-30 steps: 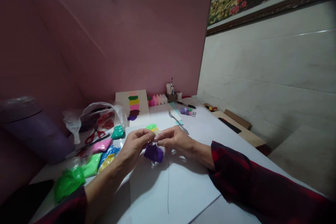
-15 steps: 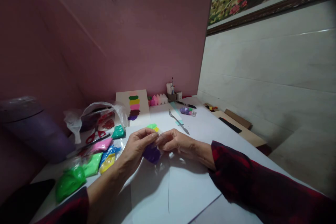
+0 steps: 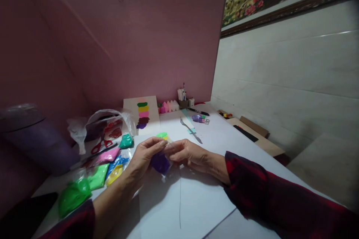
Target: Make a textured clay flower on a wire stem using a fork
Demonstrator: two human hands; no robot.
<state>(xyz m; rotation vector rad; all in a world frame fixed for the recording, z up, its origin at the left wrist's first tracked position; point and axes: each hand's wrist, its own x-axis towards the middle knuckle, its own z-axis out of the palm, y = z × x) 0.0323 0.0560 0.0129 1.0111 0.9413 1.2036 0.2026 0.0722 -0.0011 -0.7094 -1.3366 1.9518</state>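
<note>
Between my two hands hangs a small clear plastic bag of purple clay (image 3: 160,163), a little above white paper (image 3: 165,209). My left hand (image 3: 146,154) pinches the bag's upper edge from the left. From the right, my right hand (image 3: 187,153) grips the same edge, its fingers curled close to the left thumb. Just behind the hands lie green and yellow clay pieces (image 3: 162,135), partly hidden by them. A thin dark wire or drawn line (image 3: 180,201) runs down the paper below the hands; I cannot tell which.
Several bagged clays, such as a green one (image 3: 74,196) and a pink one (image 3: 109,155), lie left, near red scissors (image 3: 101,143). A purple bottle (image 3: 39,142) stands far left. Behind are a colour-swatch board (image 3: 130,110), a grey fork (image 3: 190,130), a pen (image 3: 198,111) and paint pots (image 3: 169,106).
The purple clay bag has tilted and shifted slightly left and down between my fingers. Both hands keep their pinch in nearly the same place.
</note>
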